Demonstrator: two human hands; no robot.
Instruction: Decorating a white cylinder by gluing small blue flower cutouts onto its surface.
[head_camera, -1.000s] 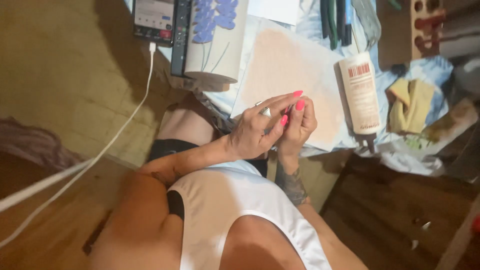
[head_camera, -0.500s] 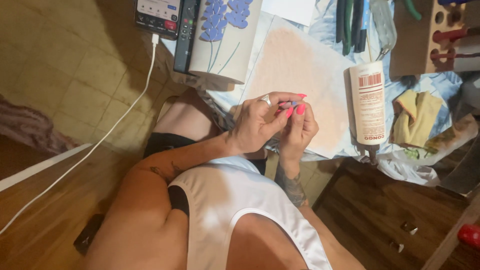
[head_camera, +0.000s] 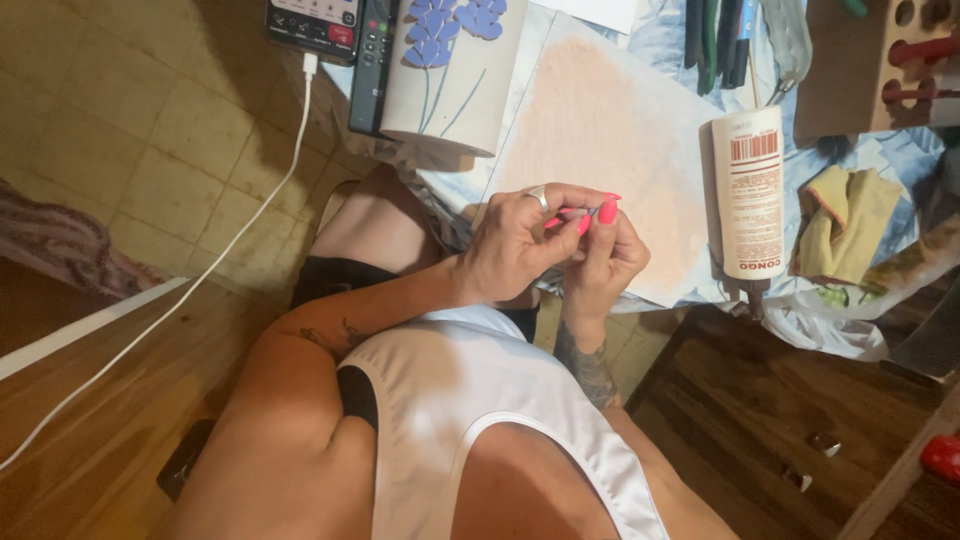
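In the head view, the left hand (head_camera: 515, 245) and the right hand (head_camera: 605, 262) met in front of the person's chest, fingertips pinched together on a tiny bluish piece (head_camera: 592, 211), which was too small to identify. Both hands hovered over the near edge of a pale pink sheet (head_camera: 610, 110) lying on the table. Just right of the hands lay a white glue bottle (head_camera: 748, 190), with a yellow cloth (head_camera: 840, 225) beyond it. At far left stood a white vase painted with blue flowers (head_camera: 455, 70), beside a remote control (head_camera: 372, 62) and a phone (head_camera: 308, 25) on a white charging cable (head_camera: 250, 225).
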